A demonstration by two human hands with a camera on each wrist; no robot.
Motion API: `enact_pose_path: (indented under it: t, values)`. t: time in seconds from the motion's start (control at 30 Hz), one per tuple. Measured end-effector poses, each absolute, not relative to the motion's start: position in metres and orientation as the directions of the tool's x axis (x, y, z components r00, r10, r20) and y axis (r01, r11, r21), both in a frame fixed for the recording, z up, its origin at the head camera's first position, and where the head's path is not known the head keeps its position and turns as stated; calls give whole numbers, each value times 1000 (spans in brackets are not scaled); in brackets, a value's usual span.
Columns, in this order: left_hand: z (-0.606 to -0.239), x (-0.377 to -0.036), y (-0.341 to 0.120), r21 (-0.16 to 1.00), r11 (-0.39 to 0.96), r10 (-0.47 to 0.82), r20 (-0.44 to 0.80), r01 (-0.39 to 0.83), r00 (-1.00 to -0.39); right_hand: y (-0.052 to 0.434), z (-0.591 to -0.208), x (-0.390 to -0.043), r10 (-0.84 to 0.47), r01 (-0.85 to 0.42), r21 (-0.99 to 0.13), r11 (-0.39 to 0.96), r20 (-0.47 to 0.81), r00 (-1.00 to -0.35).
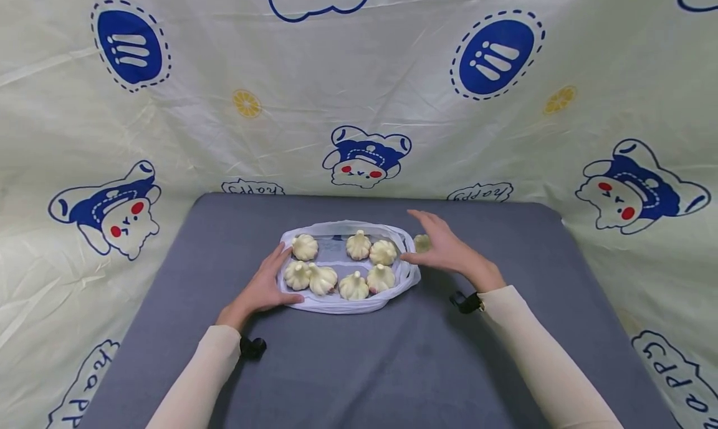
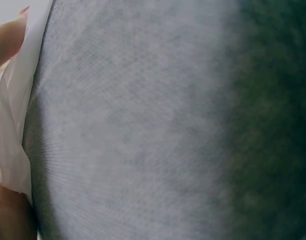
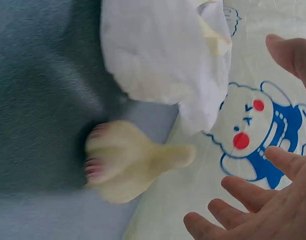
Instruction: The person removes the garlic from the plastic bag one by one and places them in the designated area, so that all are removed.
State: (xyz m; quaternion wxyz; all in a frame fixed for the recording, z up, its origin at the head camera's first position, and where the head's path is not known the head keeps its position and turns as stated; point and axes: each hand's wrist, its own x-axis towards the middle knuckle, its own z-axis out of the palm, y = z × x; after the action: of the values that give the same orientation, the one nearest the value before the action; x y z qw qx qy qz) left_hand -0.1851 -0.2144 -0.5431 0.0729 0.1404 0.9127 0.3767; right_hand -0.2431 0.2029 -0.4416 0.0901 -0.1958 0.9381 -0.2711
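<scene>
A white plastic bag (image 1: 373, 303) lies spread wide on the table, its rim bunched around several pale garlic bulbs (image 1: 353, 286). At the bag's left end, my left hand (image 1: 265, 285) holds the rim, with the fingers toward the back and the thumb at the front. In the left wrist view, fingers (image 2: 7, 42) touch the white plastic (image 2: 15, 115). My right hand (image 1: 445, 245) is spread at the bag's right end, the thumb close to the rim. One garlic bulb (image 3: 127, 162) sits on the table outside the bag, partly hidden by my right hand in the head view.
A grey cloth covers the table (image 1: 359, 366). Behind and beside it hangs a pale printed curtain (image 1: 392, 61) with cartoon figures. Dark straps (image 1: 465, 302) are on both wrists.
</scene>
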Motion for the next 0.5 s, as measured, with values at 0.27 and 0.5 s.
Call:
enact_pose_path:
  t: [0.27, 0.5]
  values:
    - [-544, -186, -213, 703, 680, 314, -24, 208, -949, 175, -425, -250, -489, -362, -556, 748, -92, -867]
    - [-544, -186, -213, 702, 679, 313, -14, 214, -950, 149, -419, -257, -539, -392, -574, 718, -103, -836]
